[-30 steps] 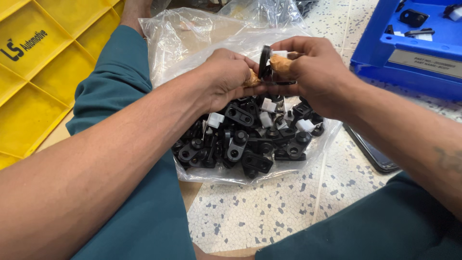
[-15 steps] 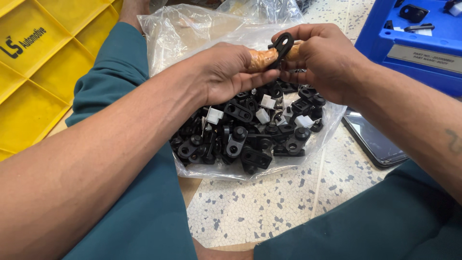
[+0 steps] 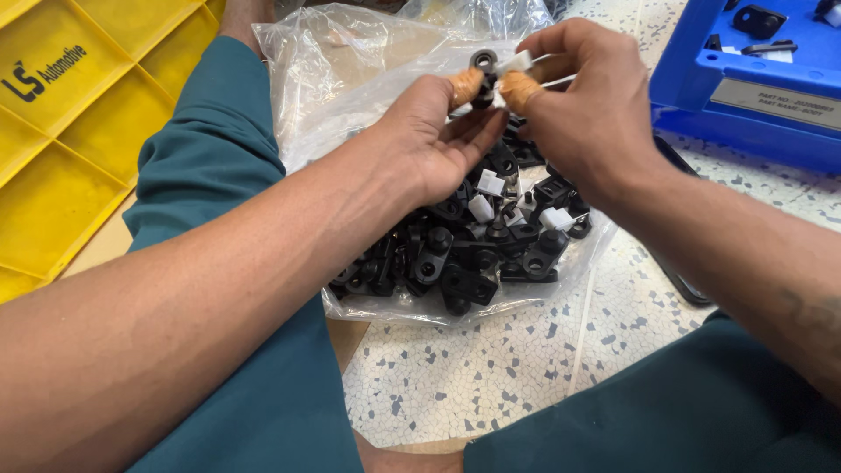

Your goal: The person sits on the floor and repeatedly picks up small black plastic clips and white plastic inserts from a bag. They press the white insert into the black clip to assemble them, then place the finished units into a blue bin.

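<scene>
Between both thumbs: small black part (image 3: 484,63) with round eye, held above bag; white clip (image 3: 517,62) pressed against its right side. Left hand (image 3: 438,140) palm up, orange-capped thumb (image 3: 466,85) closed against part from left, fingers half curled beneath. Right hand (image 3: 585,105) closed from above, capped thumb (image 3: 523,90) and forefinger pinched on clip and part. Directly below: clear plastic bag (image 3: 350,79), crumpled, mouth open, spread on speckled floor (image 3: 491,377); held heap of black parts (image 3: 455,263) with several white clips (image 3: 554,218) mixed in. Left of bag: yellow crate (image 3: 79,149), ribbed, square-panelled, dark lettering near upper corner. Upper right: blue tray (image 3: 701,79) with pale rectangular label (image 3: 775,103) on front face, few black pieces inside. Right of bag: dark flat object (image 3: 679,280), partly hidden under forearm. Foreground: teal trouser legs (image 3: 254,385) either side.
</scene>
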Available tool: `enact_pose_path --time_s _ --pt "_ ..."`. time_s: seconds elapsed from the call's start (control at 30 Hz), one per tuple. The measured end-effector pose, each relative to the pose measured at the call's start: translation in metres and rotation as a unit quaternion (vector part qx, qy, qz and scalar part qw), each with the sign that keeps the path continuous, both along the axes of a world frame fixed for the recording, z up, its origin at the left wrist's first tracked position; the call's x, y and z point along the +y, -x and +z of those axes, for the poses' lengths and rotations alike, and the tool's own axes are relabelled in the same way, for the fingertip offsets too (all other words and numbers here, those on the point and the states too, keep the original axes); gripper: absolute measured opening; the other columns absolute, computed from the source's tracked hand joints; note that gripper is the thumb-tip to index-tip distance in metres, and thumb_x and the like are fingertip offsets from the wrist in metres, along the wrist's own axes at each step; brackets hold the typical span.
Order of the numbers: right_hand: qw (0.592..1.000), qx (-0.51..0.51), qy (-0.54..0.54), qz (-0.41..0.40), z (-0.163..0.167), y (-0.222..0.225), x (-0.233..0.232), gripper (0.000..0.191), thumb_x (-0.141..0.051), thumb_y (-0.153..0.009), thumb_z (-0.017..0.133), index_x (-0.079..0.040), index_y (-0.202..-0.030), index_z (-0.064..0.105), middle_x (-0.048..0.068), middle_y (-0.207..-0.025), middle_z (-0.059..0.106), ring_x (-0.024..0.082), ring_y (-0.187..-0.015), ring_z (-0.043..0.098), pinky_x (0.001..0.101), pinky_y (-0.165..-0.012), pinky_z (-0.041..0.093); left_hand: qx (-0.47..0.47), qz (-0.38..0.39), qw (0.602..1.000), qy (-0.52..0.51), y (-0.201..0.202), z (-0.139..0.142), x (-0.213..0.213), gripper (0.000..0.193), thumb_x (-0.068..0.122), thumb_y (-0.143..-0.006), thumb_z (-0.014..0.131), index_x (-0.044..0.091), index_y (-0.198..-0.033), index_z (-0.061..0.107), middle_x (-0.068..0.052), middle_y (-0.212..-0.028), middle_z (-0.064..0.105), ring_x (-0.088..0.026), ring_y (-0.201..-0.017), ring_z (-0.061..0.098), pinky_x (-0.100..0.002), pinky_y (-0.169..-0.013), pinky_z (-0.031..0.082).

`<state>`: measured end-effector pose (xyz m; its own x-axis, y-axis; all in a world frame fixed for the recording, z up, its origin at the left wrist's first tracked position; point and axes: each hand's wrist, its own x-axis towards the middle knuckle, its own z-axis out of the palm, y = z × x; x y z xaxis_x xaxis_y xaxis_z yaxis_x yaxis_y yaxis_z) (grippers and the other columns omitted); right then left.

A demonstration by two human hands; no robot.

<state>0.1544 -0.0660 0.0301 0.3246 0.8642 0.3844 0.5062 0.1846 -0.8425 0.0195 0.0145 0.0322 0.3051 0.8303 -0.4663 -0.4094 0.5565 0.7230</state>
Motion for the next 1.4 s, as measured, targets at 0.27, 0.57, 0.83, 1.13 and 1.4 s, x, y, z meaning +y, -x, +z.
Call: enact_pose_path --time_s 0.27,0.57,0.83,1.13,1.4 --pt "0.997 -0.003 -0.035 0.068 -0.002 -0.023 0.009 0.025 -0.008 -0.094 0.076 -0.002 -0.118 0.071 0.006 -0.1 0.072 0.01 -0.081 0.071 0.0224 -0.062 0.061 -0.021 -0.111 0.992 -0.057 0.009 -0.002 0.014 0.016 0.001 -0.096 0.061 -0.007 -0.11 0.063 -0.017 -0.107 0.066 -0.02 -0.091 0.07 -0.024 -0.085 0.065" --pt "0.981 -0.153 -0.088 0.079 0.0 -0.03 0.011 0.023 -0.009 -0.097 0.077 -0.002 -0.118 0.072 0.01 -0.102 0.075 0.014 -0.087 0.071 0.0264 -0.068 0.057 -0.043 -0.154 0.987 -0.033 0.019 0.005 0.015 0.02 0.002 -0.098 0.06 -0.007 -0.116 0.06 -0.019 -0.111 0.062 -0.022 -0.095 0.069 -0.026 -0.09 0.065" --pt "0.988 0.084 -0.008 0.13 0.006 -0.027 0.009 0.024 -0.004 -0.095 0.07 -0.008 -0.119 0.071 0.004 -0.105 0.076 0.01 -0.094 0.076 0.0249 -0.071 0.063 0.026 -0.121 0.98 -0.155 0.015 -0.003 0.016 0.036 -0.008 -0.094 0.057 0.004 -0.128 0.059 -0.013 -0.119 0.065 -0.017 -0.098 0.069 -0.025 -0.091 0.064" --pt "0.991 0.026 -0.021 0.133 0.011 -0.029 0.005 0.026 -0.007 -0.096 0.075 -0.005 -0.122 0.072 0.008 -0.108 0.076 0.012 -0.091 0.073 0.0252 -0.071 0.06 0.145 -0.147 0.932 -0.299 0.017 0.007 0.006 0.039 -0.011 -0.093 0.057 0.002 -0.129 0.062 -0.013 -0.12 0.066 -0.018 -0.104 0.067 -0.026 -0.088 0.065" --pt "0.992 0.052 -0.001 0.116 0.008 -0.026 0.008 0.025 -0.003 -0.094 0.072 -0.005 -0.118 0.074 0.009 -0.105 0.078 0.012 -0.089 0.076 0.0243 -0.077 0.063 -0.004 -0.142 0.974 -0.178 0.011 -0.016 0.022 0.038 -0.007 -0.097 0.059 -0.006 -0.135 0.058 -0.017 -0.125 0.061 -0.019 -0.101 0.068 -0.022 -0.086 0.066"
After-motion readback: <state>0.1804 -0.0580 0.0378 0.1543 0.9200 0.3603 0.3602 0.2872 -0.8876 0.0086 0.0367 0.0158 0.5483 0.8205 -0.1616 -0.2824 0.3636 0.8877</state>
